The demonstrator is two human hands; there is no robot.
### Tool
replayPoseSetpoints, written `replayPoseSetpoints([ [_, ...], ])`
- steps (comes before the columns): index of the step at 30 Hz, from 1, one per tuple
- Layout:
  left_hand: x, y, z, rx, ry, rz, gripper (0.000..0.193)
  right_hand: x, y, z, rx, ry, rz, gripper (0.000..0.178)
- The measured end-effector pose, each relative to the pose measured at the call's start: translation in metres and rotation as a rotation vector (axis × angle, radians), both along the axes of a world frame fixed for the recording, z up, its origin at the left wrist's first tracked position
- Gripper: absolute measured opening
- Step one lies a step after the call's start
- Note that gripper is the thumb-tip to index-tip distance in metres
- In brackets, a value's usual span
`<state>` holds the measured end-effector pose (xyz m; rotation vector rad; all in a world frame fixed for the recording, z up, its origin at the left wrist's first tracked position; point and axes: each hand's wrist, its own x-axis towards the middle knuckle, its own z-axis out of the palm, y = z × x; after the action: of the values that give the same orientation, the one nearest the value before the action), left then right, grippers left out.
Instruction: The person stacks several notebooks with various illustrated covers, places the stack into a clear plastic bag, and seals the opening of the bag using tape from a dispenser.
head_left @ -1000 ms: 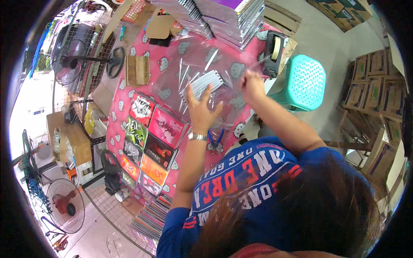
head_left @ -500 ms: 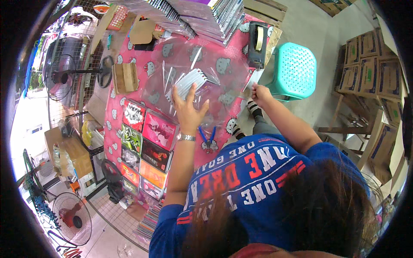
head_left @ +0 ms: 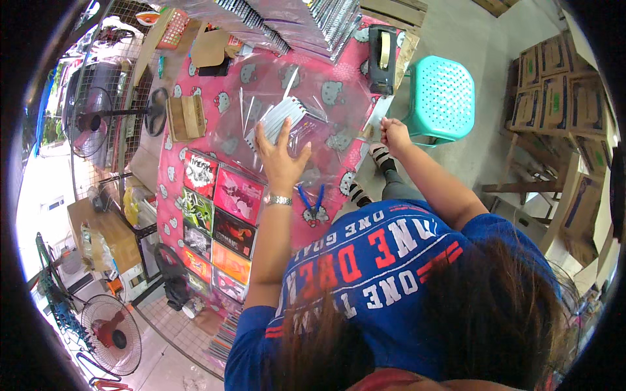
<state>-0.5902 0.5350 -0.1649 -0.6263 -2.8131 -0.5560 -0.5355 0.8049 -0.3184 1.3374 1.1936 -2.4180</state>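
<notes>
My left hand (head_left: 282,163) lies with spread fingers on a stack of notebooks (head_left: 285,124) with white edges and dark binding, pressing it down. Clear plastic film (head_left: 339,98) surrounds the stack and spreads over the table. At the table's right edge, my right hand (head_left: 395,137) pinches the end of a strip of clear tape (head_left: 377,116). The strip runs toward a black tape dispenser (head_left: 381,81) holding a pale roll. Blue-handled pliers or cutters (head_left: 313,201) lie just right of my left wrist.
A pink patterned cloth (head_left: 171,153) covers the table. Colourful notebooks (head_left: 236,195) lie in rows at left, and tall notebook stacks (head_left: 313,32) stand at the back. A turquoise stool (head_left: 443,98) is close by my right hand. Cartons (head_left: 554,98) are piled at far right.
My right hand has drawn slightly away from the dispenser, and the tape strip looks longer. My left hand stays on the notebook stack. The whole view has shifted a little.
</notes>
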Motion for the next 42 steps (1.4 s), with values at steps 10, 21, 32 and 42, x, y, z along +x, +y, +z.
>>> replayPoseSetpoints([
  [10,0.0,-0.005,-0.003,-0.007,-0.011,0.032,0.073,-0.101,-0.076,0.16,-0.811,0.833,0.889,0.015],
  [21,0.002,0.007,0.001,0.109,-0.006,0.155,0.06,-0.186,-0.167,0.219,1.379,0.798,1.948,0.04],
  [32,0.015,-0.004,0.02,-0.236,-0.156,0.266,0.078,-0.17,-0.128,0.193,1.47,0.51,1.634,0.045],
  [42,0.029,-0.061,-0.044,0.593,-0.15,0.365,0.102,-0.137,-0.083,0.167,1.255,1.204,1.095,0.04],
])
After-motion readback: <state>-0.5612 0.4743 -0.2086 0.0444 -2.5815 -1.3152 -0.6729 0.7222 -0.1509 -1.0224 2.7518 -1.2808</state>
